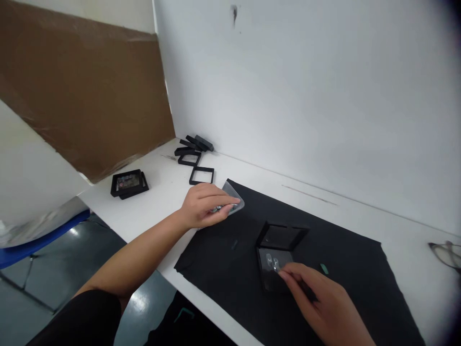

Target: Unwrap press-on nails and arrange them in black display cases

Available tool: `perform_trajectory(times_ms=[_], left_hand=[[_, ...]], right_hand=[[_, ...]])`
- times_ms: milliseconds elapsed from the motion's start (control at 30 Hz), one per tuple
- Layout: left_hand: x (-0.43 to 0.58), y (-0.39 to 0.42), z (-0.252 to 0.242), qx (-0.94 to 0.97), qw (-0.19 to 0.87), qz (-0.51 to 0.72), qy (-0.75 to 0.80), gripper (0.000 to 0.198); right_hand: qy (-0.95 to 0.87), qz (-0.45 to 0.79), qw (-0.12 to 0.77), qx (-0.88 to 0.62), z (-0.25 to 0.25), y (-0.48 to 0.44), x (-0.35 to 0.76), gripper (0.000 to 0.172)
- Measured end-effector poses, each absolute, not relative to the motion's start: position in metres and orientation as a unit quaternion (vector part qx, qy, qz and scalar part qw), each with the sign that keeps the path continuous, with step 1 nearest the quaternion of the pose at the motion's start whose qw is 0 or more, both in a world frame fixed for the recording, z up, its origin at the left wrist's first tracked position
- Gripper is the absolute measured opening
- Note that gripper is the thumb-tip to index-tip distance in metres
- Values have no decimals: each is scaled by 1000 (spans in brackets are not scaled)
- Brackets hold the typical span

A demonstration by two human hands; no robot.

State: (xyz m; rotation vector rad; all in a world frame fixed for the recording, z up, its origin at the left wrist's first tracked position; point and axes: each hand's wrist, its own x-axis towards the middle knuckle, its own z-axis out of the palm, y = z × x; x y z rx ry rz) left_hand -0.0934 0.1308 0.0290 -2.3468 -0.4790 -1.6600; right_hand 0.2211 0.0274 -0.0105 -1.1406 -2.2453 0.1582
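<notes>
My left hand (205,204) rests at the far left corner of a black cloth mat (342,269), its fingers closed on a small clear plastic bag (234,198) with something metallic inside. My right hand (320,300) is near the front of the mat, fingers pinched at the edge of an open black hinged frame box (279,250). Small shiny pieces (272,262) lie on the box's clear lower panel, right by my fingertips. Whether the pinch holds anything is not visible.
Several empty black square frames (196,156) lie by the white back wall. A closed black frame box (128,183) sits at the white table's left end. Eyeglasses (446,253) lie at the right edge. A small green piece (324,268) lies on the mat. Brown cardboard (82,96) leans at left.
</notes>
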Motion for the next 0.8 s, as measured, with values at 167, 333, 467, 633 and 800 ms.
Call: perform_trajectory(times_ms=[167,333,467,633,800], left_hand=[[-94,131,27,-805,104,-560,-167,21],[-95,132,26,-807,99,-559,-164,21],[-96,132,24,-808,97,-557,-166,20],[-95,134,26,-808,102,-555,-170,19],[-104,123,37,-717,144,-657,-180,13]], right_hand=[[-848,64,295,-435,-12,27,223,11],[-847,64,293,-438,-15,26,224,10],[-847,71,289,-441,-15,27,224,10],[-847,69,290,-440,-13,27,222,13],[-847,73,290,-439,-13,27,222,14]])
